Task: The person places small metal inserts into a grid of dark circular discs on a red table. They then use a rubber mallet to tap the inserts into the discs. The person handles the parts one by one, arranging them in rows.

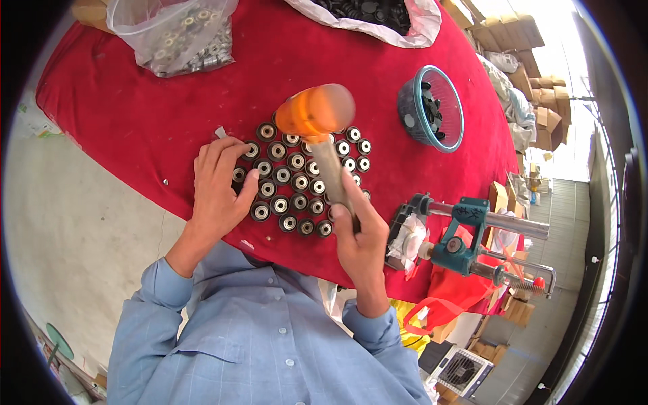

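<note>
My right hand (361, 236) grips the metal handle of a mallet with an orange head (316, 110); the head is blurred and raised above a cluster of several small round black-and-silver rollers (297, 181) laid in rows on the red cloth table (169, 115). Resting flat at the left edge of that cluster, my left hand (219, 189) has its fingers spread, the fingertips touching the leftmost rollers. It holds nothing.
A clear plastic bag of metal parts (185, 37) lies at the far left. Another bag of black parts (378, 17) sits far centre. A teal mesh basket (432, 108) holds black pieces. A teal metal press (472, 236) stands at the table's right edge. Cardboard boxes (533, 74) are stacked beyond.
</note>
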Motion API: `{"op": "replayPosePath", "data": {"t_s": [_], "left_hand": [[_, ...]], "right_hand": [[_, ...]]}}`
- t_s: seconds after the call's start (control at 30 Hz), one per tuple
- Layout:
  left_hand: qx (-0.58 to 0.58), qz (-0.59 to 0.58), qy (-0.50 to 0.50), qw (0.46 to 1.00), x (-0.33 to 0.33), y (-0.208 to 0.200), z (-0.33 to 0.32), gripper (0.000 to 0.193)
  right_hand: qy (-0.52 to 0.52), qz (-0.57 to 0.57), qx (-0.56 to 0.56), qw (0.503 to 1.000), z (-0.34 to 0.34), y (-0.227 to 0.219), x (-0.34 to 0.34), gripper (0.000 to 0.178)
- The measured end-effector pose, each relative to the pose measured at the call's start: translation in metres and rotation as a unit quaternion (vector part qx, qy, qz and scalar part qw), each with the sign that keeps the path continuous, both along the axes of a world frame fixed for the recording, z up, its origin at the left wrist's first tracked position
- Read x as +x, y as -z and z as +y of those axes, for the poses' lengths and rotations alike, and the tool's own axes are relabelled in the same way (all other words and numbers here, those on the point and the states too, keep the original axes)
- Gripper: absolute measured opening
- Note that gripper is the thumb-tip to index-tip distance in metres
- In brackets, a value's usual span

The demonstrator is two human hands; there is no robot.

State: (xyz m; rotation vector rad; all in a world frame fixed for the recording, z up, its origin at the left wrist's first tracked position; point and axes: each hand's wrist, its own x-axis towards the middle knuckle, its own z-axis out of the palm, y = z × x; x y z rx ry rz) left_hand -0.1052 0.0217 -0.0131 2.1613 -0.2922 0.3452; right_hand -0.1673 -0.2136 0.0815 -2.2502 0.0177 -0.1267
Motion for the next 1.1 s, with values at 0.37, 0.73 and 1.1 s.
{"op": "replayPosePath", "data": {"t_s": [0.37,0.73,1.1], "left_hand": [[0.013,0.012,0.030,0.999,-0.033,0.000,0.017,0.055],[0.052,-0.014,0.074,0.996,-0.040,0.003,0.018,0.079],[0.080,-0.009,0.068,0.994,-0.042,0.005,0.016,0.087]], "right_hand": [[0.035,0.036,0.027,0.998,-0.005,0.003,-0.031,0.059],[0.075,0.067,0.006,0.995,-0.027,0.011,-0.051,0.059],[0.092,0.046,-0.018,0.995,-0.036,0.005,-0.068,0.058]]}}
